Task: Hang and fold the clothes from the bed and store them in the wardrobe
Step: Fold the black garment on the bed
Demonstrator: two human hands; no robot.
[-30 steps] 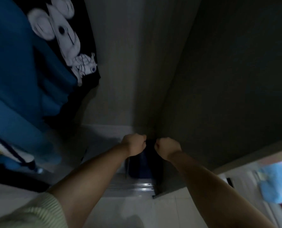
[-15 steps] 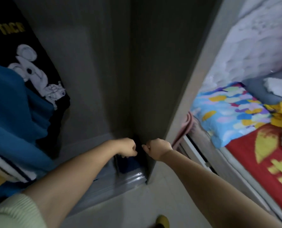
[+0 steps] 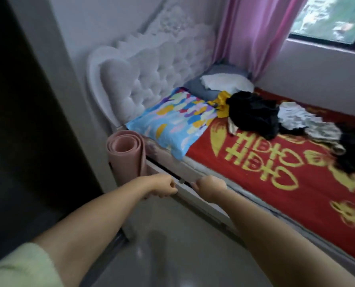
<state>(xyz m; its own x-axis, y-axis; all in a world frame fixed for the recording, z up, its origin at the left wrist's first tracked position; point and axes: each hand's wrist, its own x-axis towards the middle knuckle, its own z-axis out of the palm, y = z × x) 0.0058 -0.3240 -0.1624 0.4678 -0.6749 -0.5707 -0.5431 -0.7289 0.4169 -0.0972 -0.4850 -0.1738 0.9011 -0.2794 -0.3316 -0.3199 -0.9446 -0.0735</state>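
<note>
A heap of clothes lies on the bed's red blanket [image 3: 276,183]: a crumpled black garment [image 3: 253,114], a grey-white garment [image 3: 309,123], a yellow piece [image 3: 222,102] and another dark garment [image 3: 350,150]. The wardrobe [image 3: 27,121] is the dark opening at the left, its pale side panel facing the bed. Both arms reach forward over the floor. My left hand [image 3: 164,188] and my right hand [image 3: 210,188] are curled into fists near the bed's side rail, close together, with nothing visible in either. Both are well short of the clothes.
A rolled pink mat [image 3: 126,156] stands between the wardrobe panel and the bed. A colourful pillow [image 3: 176,123] and grey and white pillows [image 3: 224,82] lie by the tufted white headboard [image 3: 143,79]. A pink curtain [image 3: 249,32] and a window are behind. Grey floor [image 3: 162,255] lies below my arms.
The view has swung right from the wardrobe's inside to the bed. Both hands have come away from the dark blue item at the wardrobe's bottom and now hang in front of the bed rail.
</note>
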